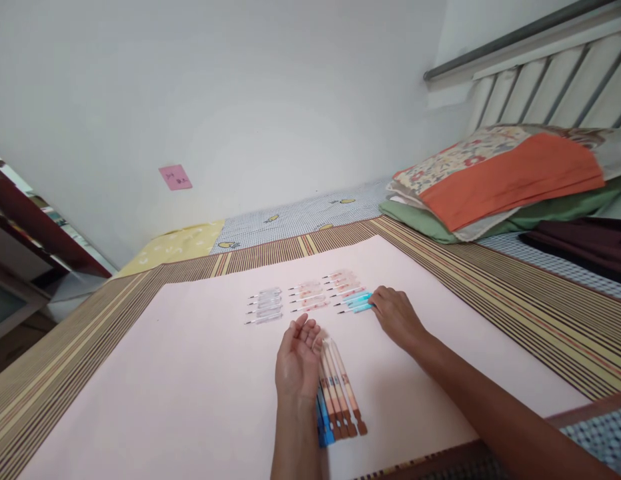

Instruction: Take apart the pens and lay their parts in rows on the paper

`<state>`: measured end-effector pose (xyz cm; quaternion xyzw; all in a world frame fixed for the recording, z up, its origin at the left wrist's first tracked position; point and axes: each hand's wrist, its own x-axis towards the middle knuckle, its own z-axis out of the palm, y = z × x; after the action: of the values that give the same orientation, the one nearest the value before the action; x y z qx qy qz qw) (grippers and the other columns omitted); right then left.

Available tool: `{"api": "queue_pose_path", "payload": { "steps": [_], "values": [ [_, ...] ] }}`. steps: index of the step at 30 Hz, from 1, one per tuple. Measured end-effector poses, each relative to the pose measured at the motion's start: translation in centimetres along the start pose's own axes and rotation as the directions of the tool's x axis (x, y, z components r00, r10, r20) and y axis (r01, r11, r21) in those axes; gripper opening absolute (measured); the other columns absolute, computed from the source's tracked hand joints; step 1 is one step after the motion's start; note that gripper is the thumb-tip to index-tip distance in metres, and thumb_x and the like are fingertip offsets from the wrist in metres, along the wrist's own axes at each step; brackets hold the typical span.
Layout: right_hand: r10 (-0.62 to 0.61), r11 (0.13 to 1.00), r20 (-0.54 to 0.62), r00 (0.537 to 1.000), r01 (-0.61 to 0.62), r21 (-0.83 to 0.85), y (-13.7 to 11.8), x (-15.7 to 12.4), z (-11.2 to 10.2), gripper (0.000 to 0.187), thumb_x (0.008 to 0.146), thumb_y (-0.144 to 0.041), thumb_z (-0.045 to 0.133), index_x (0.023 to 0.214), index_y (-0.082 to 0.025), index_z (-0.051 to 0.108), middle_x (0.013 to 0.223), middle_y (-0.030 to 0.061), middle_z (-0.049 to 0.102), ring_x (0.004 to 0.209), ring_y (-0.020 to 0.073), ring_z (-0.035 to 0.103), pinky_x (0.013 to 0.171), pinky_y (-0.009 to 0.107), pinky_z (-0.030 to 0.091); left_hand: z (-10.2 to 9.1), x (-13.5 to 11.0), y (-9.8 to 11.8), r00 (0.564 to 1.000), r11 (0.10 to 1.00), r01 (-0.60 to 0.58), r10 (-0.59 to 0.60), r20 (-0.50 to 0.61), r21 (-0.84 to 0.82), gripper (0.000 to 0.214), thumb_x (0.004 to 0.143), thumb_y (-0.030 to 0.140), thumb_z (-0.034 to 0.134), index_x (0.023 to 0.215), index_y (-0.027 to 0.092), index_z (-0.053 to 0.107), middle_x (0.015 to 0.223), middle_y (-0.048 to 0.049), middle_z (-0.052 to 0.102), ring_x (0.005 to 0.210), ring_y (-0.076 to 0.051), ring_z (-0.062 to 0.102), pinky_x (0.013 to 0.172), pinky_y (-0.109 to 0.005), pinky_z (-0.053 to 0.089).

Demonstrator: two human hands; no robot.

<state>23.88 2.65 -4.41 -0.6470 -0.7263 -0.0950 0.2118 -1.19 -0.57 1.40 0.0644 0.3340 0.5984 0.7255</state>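
Observation:
Several pens lie in three short rows on a pale pink sheet (pixel 190 373): clear ones (pixel 265 305) at the left, pink ones (pixel 307 297) in the middle, pink and blue ones (pixel 351 293) at the right. My right hand (pixel 396 315) rests flat, its fingertips on the end of a blue pen (pixel 359 304) in the right row. My left hand (pixel 297 360) stands on its edge, palm toward the right, fingers open, beside a bundle of brown and blue pens (pixel 337 393) lying next to it.
The pink sheet covers a striped brown mat (pixel 540 300) on a bed. Folded bedding with an orange cloth (pixel 510 177) is piled at the back right under a railing. A pink note (pixel 175 177) sticks to the white wall. Dark furniture (pixel 30 233) stands at the left.

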Motion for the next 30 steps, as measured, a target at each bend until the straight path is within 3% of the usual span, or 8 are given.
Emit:
{"api": "queue_pose_path", "payload": {
  "steps": [9,24,27,30],
  "values": [
    [-0.039,0.999,-0.059,0.998,0.038,-0.01,0.1,-0.1,0.3,0.023,0.099,-0.011,0.048,0.089,-0.017,0.068,0.093,0.0069,0.065,0.085,0.0207,0.056,0.077,0.033,0.03,0.1,0.1,0.0,1.0,1.0,0.01,-0.01,-0.009,-0.005,0.022,0.098,0.023,0.056,0.096,0.009,0.073,0.087,-0.0108,0.07,0.073,-0.015,0.069,0.062,-0.022,0.055],
    [0.008,0.996,-0.092,0.996,0.0,0.087,0.6,-0.7,-0.4,0.019,0.091,-0.009,0.051,0.094,-0.018,0.067,0.098,0.0087,0.068,0.092,0.0228,0.06,0.081,0.034,0.035,0.1,0.1,0.1,1.0,1.0,0.014,-0.015,-0.025,-0.016,0.023,0.099,0.023,0.054,0.096,0.009,0.072,0.085,-0.0095,0.07,0.072,-0.015,0.069,0.061,-0.022,0.055],
    [0.069,0.984,-0.108,0.992,-0.049,0.173,1.3,-1.0,-0.6,0.019,0.092,-0.014,0.049,0.094,-0.019,0.067,0.1,0.0094,0.068,0.092,0.0237,0.061,0.081,0.035,0.039,0.2,0.0,0.1,1.0,1.0,0.016,-0.017,-0.021,-0.022,0.023,0.099,0.022,0.054,0.096,0.009,0.072,0.084,-0.0097,0.07,0.071,-0.015,0.068,0.061,-0.023,0.055],
    [0.225,0.924,-0.164,0.96,-0.157,0.348,2.5,-1.7,-0.7,0.018,0.093,-0.024,0.05,0.096,-0.019,0.067,0.102,0.0087,0.068,0.094,0.023,0.063,0.083,0.035,0.044,0.2,0.0,0.2,1.0,0.999,0.017,-0.018,-0.02,-0.033,0.023,0.099,0.022,0.053,0.095,0.009,0.072,0.084,-0.0095,0.069,0.07,-0.015,0.068,0.061,-0.023,0.055]
  ]
}}
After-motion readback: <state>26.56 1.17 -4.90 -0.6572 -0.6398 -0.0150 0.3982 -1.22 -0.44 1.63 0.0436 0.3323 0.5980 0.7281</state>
